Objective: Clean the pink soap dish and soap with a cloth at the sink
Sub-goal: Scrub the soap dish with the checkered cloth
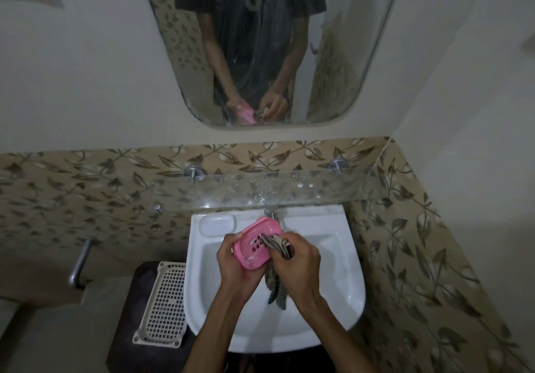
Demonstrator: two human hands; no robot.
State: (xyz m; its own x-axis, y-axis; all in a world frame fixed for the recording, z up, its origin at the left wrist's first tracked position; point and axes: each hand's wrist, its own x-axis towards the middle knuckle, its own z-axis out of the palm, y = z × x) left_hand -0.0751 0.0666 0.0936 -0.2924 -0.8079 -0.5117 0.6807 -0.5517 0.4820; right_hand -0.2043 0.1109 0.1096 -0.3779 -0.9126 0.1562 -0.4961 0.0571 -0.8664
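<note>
Over the white sink (pixel 333 257) my left hand (pixel 231 259) grips a pink slotted soap dish (pixel 254 245) by its left and lower edge, tilted with its inside facing up. My right hand (pixel 295 259) holds a bunched dark patterned cloth (pixel 275 246) and presses its upper end into the dish at the slots. The rest of the cloth hangs below my hands into the basin. I see no soap in the dish or on the sink.
A metal tap (pixel 272 212) sits at the back of the sink under a glass shelf (pixel 260 190). A white plastic mesh tray (pixel 163 306) lies on a dark stand left of the sink. A mirror (pixel 260 45) above reflects my hands. A metal handle (pixel 81 262) sticks out at the left.
</note>
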